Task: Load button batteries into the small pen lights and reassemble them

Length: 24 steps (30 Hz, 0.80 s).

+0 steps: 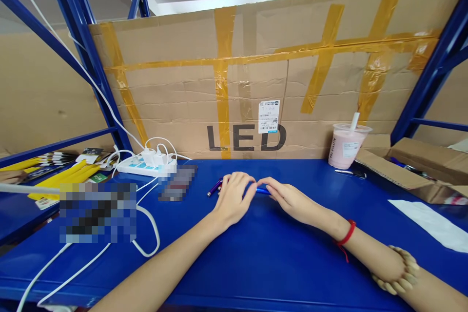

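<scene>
A blue pen (263, 190) lies level between my two hands, just above or on the blue tabletop; I cannot tell which. My right hand (292, 201) pinches its right end between thumb and bent fingers. At the other end, the thumb and index finger of my left hand (236, 197) come together on the pen's tip, which they hide. Beyond the left hand's outer fingers lies a purple pen (214, 188), partly covered by them. Something small and reddish shows beside it, too hidden to name.
A pink drink cup (345, 148) with a straw stands back right. Near it lie a pen (350, 173), an open cardboard box (413, 170) and white paper (431, 224). Left are a power strip (142, 168), white cables (155, 234), yellow packets (69, 178) and another person's hand (12, 177).
</scene>
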Each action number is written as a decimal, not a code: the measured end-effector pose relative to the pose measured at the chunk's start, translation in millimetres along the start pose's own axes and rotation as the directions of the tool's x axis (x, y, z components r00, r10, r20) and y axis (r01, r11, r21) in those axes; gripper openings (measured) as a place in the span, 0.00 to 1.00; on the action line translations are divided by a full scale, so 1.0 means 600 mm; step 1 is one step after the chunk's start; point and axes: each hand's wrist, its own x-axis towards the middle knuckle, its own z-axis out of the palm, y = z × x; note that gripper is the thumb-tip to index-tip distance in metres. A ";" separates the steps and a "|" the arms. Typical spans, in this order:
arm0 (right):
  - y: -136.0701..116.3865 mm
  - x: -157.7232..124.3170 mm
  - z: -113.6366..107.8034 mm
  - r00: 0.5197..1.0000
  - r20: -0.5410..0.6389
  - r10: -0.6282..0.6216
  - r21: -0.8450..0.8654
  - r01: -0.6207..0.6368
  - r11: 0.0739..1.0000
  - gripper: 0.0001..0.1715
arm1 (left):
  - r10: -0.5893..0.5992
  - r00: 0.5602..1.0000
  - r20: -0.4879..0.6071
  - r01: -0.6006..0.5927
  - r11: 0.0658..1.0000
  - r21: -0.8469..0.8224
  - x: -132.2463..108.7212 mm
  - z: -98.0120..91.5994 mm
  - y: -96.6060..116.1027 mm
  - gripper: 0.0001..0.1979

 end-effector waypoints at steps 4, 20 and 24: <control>-0.007 0.000 0.004 0.998 0.054 0.020 0.044 -0.022 0.999 0.23 | 0.084 0.990 0.115 -0.087 0.996 0.015 -0.003 0.007 0.006 0.12; 0.010 0.002 0.016 0.996 0.063 -0.065 -0.082 0.070 0.994 0.22 | -0.068 0.992 0.109 0.077 0.994 -0.082 -0.004 0.018 0.009 0.18; 0.012 0.002 0.010 0.998 0.069 -0.005 -0.201 0.019 0.979 0.25 | -0.134 0.985 0.110 0.151 0.975 -0.162 -0.002 0.019 0.009 0.15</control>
